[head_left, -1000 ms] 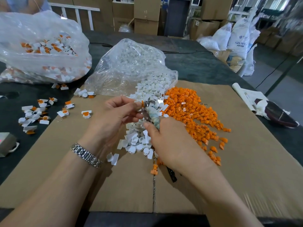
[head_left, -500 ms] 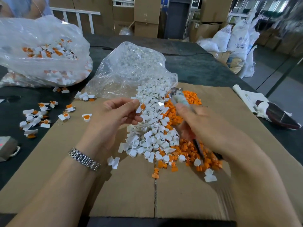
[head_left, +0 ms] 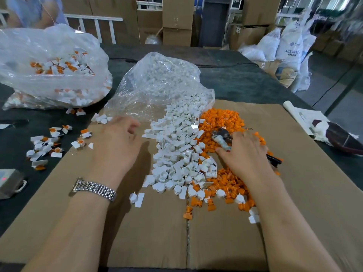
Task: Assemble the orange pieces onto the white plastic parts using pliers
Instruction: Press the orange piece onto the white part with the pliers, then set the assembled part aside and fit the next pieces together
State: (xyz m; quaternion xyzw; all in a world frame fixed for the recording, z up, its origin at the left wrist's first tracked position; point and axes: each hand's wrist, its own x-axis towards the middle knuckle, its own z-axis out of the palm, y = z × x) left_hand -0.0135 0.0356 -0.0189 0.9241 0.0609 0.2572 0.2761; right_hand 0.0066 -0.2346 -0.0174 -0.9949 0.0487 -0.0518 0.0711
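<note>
Left hand (head_left: 117,144), palm down over the cardboard sheet (head_left: 153,232) at centre left, fingers loosely curled, holding nothing. Right hand (head_left: 245,154) wrapped round the pliers (head_left: 222,137) over the orange pieces (head_left: 222,118), centre right; jaws point upper left. White plastic parts (head_left: 176,146) spill in a band between the hands from a clear bag (head_left: 157,85). Second bag (head_left: 49,65) of joined parts upper left; loose joined parts (head_left: 45,146) on the dark worktop (head_left: 235,83) at left edge. Small grey device (head_left: 9,181) lower left. Cardboard boxes (head_left: 176,16) behind
</note>
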